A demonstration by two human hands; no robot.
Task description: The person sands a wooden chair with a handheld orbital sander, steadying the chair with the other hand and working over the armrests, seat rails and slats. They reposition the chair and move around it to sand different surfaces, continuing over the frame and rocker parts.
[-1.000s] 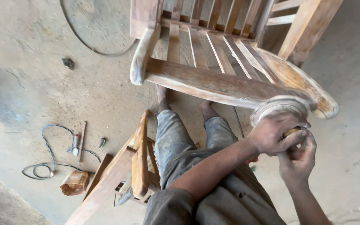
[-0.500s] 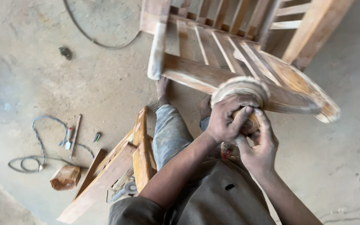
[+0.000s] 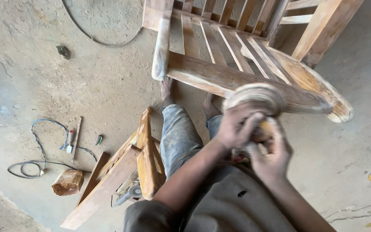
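A round sanding disc (image 3: 254, 96) is gripped by the left hand (image 3: 237, 126) and right hand (image 3: 271, 154), fingers curled around it, against a wooden chair frame (image 3: 220, 77).

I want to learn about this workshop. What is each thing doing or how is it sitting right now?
Left hand: gripping the round, blurred sanding disc tool.
Right hand: holding the same tool from below.
Slatted wooden chair frame: tipped over on the floor.
Grey cable: loose on the concrete.
Small wooden block: lying on the floor.
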